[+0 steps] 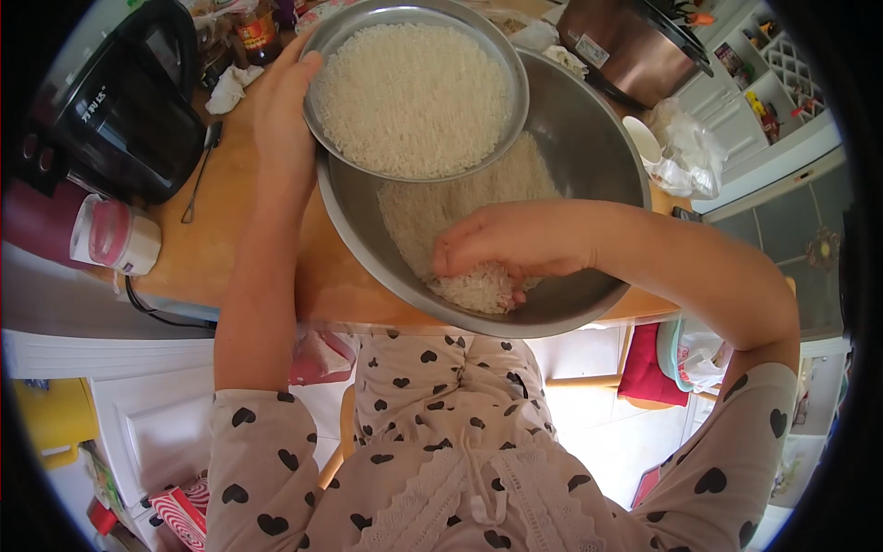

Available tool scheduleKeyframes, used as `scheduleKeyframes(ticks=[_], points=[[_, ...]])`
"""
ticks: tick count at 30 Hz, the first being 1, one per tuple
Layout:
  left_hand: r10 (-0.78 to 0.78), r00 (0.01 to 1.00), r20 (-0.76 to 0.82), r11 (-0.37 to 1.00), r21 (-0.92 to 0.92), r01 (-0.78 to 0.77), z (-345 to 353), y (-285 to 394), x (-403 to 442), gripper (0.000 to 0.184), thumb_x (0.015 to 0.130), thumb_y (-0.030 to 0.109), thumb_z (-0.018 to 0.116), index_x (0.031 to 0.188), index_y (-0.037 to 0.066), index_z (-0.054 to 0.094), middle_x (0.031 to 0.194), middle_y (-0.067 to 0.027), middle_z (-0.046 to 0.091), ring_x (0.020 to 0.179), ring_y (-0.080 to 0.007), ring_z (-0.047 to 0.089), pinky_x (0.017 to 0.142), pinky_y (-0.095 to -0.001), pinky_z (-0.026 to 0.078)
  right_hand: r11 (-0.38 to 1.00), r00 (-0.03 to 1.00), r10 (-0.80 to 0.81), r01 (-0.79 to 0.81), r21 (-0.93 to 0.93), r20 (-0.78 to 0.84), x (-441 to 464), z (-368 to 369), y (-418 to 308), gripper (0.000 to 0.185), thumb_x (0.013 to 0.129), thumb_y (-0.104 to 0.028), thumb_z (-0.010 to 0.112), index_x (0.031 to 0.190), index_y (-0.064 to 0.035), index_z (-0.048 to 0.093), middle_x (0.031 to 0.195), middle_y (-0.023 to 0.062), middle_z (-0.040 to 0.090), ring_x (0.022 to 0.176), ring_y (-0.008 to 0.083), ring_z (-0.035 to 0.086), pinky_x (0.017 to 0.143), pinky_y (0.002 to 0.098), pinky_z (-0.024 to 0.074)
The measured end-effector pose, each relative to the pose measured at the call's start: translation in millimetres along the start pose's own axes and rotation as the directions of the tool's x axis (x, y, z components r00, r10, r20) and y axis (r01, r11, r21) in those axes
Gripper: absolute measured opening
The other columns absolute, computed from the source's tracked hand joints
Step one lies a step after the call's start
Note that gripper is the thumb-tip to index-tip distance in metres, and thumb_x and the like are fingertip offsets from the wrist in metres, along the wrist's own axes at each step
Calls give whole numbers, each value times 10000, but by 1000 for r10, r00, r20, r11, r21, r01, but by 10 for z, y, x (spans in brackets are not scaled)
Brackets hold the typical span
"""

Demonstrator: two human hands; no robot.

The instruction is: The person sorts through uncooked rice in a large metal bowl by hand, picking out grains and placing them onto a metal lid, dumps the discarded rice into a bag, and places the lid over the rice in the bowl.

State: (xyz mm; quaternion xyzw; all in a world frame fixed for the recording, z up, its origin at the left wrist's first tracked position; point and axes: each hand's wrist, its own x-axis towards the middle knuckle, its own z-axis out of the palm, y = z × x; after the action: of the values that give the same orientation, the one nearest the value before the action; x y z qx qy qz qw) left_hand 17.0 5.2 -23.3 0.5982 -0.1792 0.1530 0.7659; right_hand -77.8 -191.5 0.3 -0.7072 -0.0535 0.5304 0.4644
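My left hand (280,106) grips the left rim of a round metal plate (520,97), its thumb over the edge. White rice grains (414,97) fill that plate, which is held over the far left part of a large steel basin (593,138). More rice (409,216) lies on the bottom of the basin. Down inside it, my right hand (520,241) has its fingers curled into the rice near the front wall. Grains show under and around those fingers; the fingertips are partly covered.
At the left of the wooden table (202,258) stand a black kettle (138,110), a white-and-pink jar (115,235) and a thin metal utensil (198,175). A copper-coloured cooker (635,51), a white cup (641,140) and a clear plastic bag (688,147) are at the far right.
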Motion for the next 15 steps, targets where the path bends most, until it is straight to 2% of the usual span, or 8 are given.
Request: scheduleKeyframes(ticks=[2,5,8,11,15], points=[[-13,1000,7,1000,-13,13,2,12,7,448,871,200,466,1241,-51,494,1164,-121,556,1048,-168,527,920,-258,383,973,998,49,-59,225,47,7,-47,9,329,900,-378,514,918,-57,585,851,6,551,669,91,502,504,248,412],[-13,1000,11,999,-49,14,7,5,13,444,869,196,468,1238,-50,496,1161,-122,556,1047,-169,528,913,-260,388,979,979,3,-44,199,202,-64,-169,32,343,905,-370,513,857,-37,580,799,25,547,584,93,481,455,233,381],[-5,1000,7,998,-55,6,3,-1,8,439,868,190,470,1234,-50,498,1157,-123,557,1044,-168,529,907,-261,394,988,968,-18,-21,153,249,-237,-333,-18,350,906,-362,514,790,-38,576,737,44,545,545,97,471,434,233,370],[-11,1000,7,999,-51,11,-1,-1,14,435,866,183,471,1232,-52,499,1154,-121,560,1040,-166,531,908,-260,394,997,987,-39,29,71,157,-479,-415,-270,311,913,-339,500,786,-66,576,730,1,543,541,83,466,443,217,360],[-36,999,7,996,-79,36,17,23,4,432,865,175,472,1230,-55,499,1152,-118,563,1040,-164,532,913,-258,392,981,980,-192,191,29,51,-563,-552,-595,301,900,-344,521,796,-68,579,714,20,556,521,78,485,410,195,334]])
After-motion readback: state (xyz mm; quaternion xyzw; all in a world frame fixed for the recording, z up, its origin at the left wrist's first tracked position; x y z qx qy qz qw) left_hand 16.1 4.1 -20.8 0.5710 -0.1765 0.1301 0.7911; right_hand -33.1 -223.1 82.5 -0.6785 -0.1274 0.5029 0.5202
